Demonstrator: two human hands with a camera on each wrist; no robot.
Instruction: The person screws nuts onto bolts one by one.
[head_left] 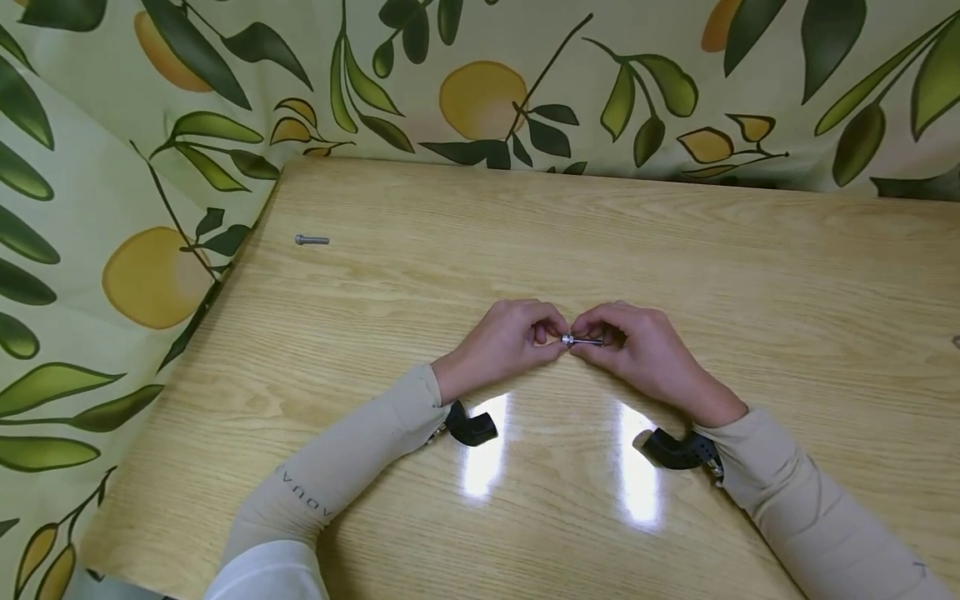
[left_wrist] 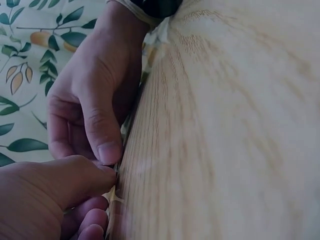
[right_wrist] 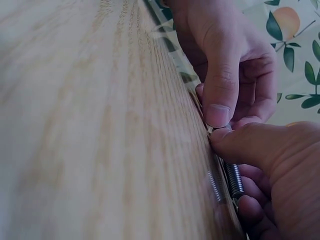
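Observation:
A metal bolt lies level between the two hands, just over the table. Its threaded shaft points toward the palm side of the right hand. At its left end is a wider shiny part; whether this is the head, a nut or both is too small to tell. My left hand pinches that end between thumb and fingertips. Close beside it, my right hand pinches the bolt with thumb and index finger, fingertips nearly touching the left ones. The left wrist view hides the bolt behind the fingers.
Another bolt lies on the wooden table at the far left. A small grey thing is cut off by the right edge of the head view. A fruit-patterned cloth borders the table behind and at left.

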